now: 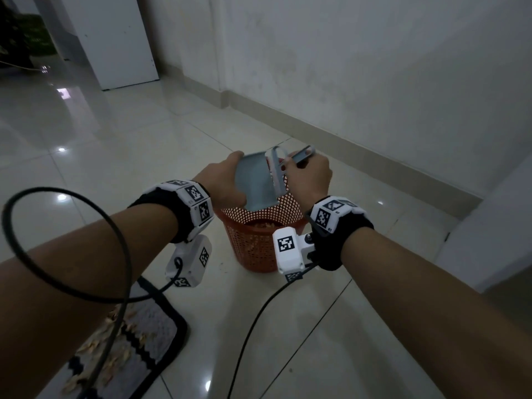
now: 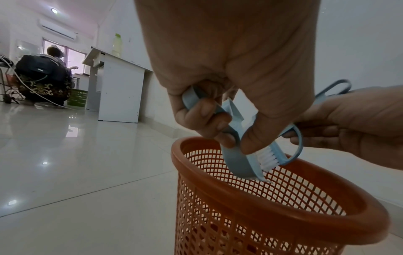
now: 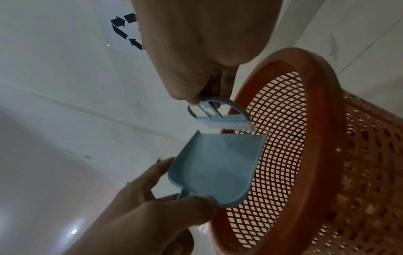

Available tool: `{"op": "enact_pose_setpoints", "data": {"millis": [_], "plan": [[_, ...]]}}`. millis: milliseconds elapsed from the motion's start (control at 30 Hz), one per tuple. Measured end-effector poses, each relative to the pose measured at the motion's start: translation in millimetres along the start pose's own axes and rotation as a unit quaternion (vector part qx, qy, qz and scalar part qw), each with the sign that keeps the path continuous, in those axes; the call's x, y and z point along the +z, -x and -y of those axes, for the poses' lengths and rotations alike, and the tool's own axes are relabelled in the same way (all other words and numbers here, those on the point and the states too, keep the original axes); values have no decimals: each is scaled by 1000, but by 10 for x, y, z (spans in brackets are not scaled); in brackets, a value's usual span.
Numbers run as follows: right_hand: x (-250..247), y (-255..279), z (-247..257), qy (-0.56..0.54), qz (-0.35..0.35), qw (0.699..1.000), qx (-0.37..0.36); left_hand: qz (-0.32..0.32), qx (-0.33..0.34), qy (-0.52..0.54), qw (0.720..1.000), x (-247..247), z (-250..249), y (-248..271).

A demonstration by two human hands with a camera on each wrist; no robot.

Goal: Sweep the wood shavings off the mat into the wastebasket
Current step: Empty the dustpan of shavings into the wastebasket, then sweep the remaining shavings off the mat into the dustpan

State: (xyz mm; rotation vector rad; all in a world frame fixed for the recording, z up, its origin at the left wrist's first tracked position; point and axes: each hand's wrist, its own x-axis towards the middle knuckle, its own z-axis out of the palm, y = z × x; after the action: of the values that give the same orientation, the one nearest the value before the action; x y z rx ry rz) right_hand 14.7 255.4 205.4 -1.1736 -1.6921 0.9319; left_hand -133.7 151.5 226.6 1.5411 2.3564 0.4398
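My left hand (image 1: 227, 180) grips the handle of a light blue dustpan (image 1: 256, 182) and holds it tilted, lip down, over the orange mesh wastebasket (image 1: 253, 246). My right hand (image 1: 309, 177) pinches the handle of a small blue brush (image 1: 277, 174), whose white bristles (image 3: 224, 125) lie against the pan's lip (image 3: 231, 138). The pan's inside (image 3: 218, 163) looks bare. Wood shavings (image 1: 263, 225) lie in the basket's bottom. More shavings (image 1: 98, 355) lie on the black-edged mat (image 1: 164, 321) at lower left. The left wrist view shows the pan (image 2: 236, 162) and brush (image 2: 269, 158) just above the basket rim (image 2: 209, 179).
The basket stands on glossy floor tiles near a wall with a skirting (image 1: 359, 145). A white cabinet (image 1: 115, 38) is at the back left. Black cables (image 1: 253, 326) trail from both wrists. In the left wrist view a person (image 2: 43, 77) sits far off beside a green basket (image 2: 77, 97).
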Motion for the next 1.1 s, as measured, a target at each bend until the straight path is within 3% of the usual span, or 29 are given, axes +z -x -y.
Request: {"op": "enact_pose_setpoints", "data": {"millis": [133,367,533,700,833,1000,1067,1100], "plan": [[28,74,-3,5,18,1000,-8,-2,-5,-2,1000,12,-32,11],[52,170,162,-63,-34,997,-15,-36,-25,50,998,-173,40,128],[451,286,518,-151,19,987,-51,-71,-69,72,993,-521,441,524],[1362,799,879,-193,167,965,-57,-107,-162,85,977,-823,1218,1267],[1992,1509,1120,-201,295,933,-49,-129,-252,116,952,-847,1918,2171],[2462,2361,1268,-139,481,858,-112,-126,-336,135,924,-695,2539,3391],[2528,2746,1330,-79,543,819,-168,-115,-375,133,910,-573,2720,3888],[2542,2939,1359,-49,584,785,-202,-111,-392,133,903,-501,2804,4136]]}}
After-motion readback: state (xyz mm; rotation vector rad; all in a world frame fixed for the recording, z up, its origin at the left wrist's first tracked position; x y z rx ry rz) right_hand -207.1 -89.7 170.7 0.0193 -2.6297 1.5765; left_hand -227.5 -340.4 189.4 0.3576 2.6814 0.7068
